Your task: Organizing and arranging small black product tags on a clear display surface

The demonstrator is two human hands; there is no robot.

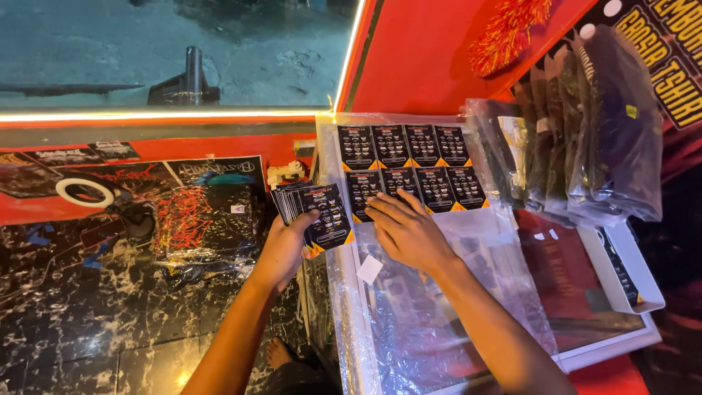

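A: Where is the card stack (311, 212)?
B: Clamped in the left hand (285, 245), just left of the laid rows (409, 164)

A: And the right hand (406, 230)?
B: Nearer the rows, fingers flat and spread on the lower row's left card (363, 192)

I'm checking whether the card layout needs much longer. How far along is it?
Done: two rows of black cards lie on the plastic sheet, four above and four below. In hand: the right hand rests on the lower row's left end, while the left hand holds a thick stack of cards. Left: that stack, and the sheet's bare lower part.
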